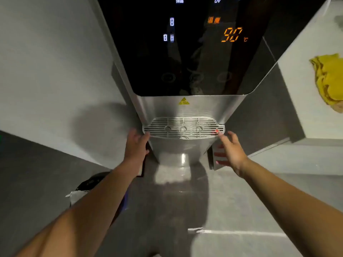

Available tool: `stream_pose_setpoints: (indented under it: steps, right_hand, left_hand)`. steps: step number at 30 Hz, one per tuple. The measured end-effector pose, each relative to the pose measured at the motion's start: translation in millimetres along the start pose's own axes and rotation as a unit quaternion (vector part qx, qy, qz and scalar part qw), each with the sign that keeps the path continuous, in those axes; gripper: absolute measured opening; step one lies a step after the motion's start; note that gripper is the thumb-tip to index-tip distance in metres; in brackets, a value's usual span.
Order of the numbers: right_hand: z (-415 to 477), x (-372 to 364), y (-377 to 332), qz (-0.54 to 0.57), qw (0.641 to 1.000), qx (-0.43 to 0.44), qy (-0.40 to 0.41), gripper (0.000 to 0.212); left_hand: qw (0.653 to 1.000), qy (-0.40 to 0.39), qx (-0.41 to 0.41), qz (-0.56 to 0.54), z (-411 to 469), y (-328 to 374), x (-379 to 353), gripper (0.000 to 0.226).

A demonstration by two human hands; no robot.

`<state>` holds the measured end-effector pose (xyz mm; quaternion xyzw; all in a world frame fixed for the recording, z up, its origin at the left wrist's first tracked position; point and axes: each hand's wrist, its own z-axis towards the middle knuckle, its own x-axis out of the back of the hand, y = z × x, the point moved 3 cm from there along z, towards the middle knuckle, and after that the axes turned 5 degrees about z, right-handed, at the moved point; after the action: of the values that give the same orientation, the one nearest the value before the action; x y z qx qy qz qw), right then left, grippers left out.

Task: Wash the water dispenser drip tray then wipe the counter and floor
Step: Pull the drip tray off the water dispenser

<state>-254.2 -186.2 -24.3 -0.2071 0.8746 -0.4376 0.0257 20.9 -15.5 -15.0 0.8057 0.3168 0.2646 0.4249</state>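
The water dispenser (pixel 185 52) stands straight ahead, with a black glass front showing 90 °C in orange. Its grey slotted drip tray (pixel 182 125) sits in the steel body below, with a small red float at its right end. My left hand (pixel 136 143) reaches the tray's left end, fingertips touching or nearly touching its edge. At the tray's right end is my right hand (pixel 230 148), fingers spread, one fingertip near the red float. Neither hand grips anything. A yellow cloth (pixel 329 80) lies crumpled on the white counter (pixel 306 117) at the right.
A pale wall (pixel 55 71) closes the left side of the dispenser. The grey tiled floor (pixel 185 210) runs below, with a light patch under the dispenser. A dark round object with white paper (pixel 87 184) sits on the floor by my left forearm.
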Motion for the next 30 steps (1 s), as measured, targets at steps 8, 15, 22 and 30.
stream_pose_setpoints:
  steps: [8, 15, 22, 30]
  right_hand:
    - [35.6, -25.1, -0.7, 0.013, 0.999, -0.032, -0.005, 0.037]
    - [25.0, -26.8, 9.5, 0.030, 0.999, -0.012, 0.025, 0.040]
    - [-34.3, -10.4, 33.2, 0.067, 0.998, -0.016, 0.003, 0.037]
    - [-181.3, 37.6, 9.8, 0.092, 0.996, 0.002, -0.001, 0.030]
  left_hand:
    - [0.997, 0.052, -0.023, 0.058, 24.7, -8.1, -34.8, 0.037]
    - [0.996, 0.074, -0.027, 0.050, 9.3, -18.9, -33.3, 0.030]
    - [0.998, 0.047, -0.031, -0.002, -39.9, -27.9, -9.8, 0.018]
    - [0.999, 0.007, -0.051, -0.005, -163.9, 20.9, 29.1, 0.017]
